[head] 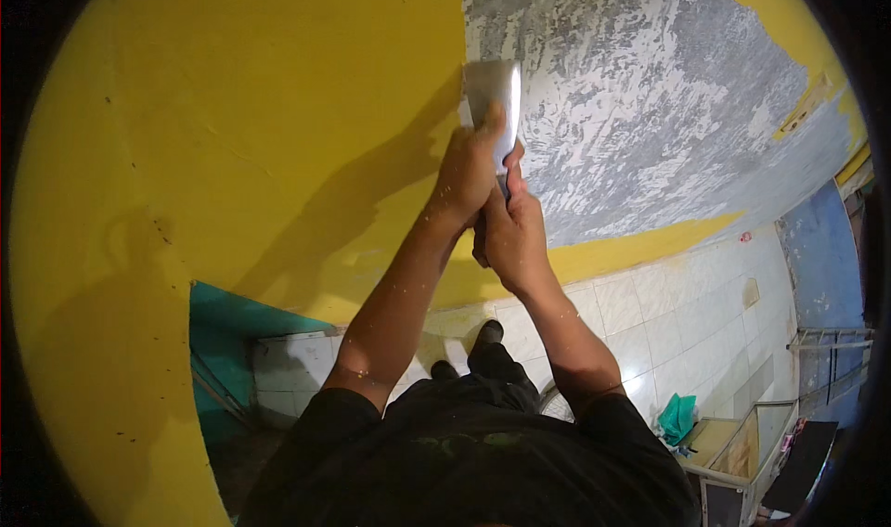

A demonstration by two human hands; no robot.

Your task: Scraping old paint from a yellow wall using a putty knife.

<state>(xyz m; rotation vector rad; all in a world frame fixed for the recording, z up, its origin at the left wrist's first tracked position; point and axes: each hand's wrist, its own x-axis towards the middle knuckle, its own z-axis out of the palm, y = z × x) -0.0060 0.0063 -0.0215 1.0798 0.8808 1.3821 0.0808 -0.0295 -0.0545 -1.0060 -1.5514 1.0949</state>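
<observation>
A scraper (491,81) with a broad, shiny metal blade is held between both hands against the wall. Its blade lies along the border between yellow paint (292,88) and a bared grey-and-white patch (612,109). My left hand (463,172) wraps the lower blade, with a finger or thumb laid along its face. Lower down, my right hand (516,238) closes around the dark handle, most of which is hidden. Pale flecks dot both forearms.
White tiles (623,301) line the surface below the paint. At lower left is a teal-walled opening (223,332). A glass-sided cabinet (738,450), a green plastic bag (676,419) and a metal rack or ladder (832,346) stand at right.
</observation>
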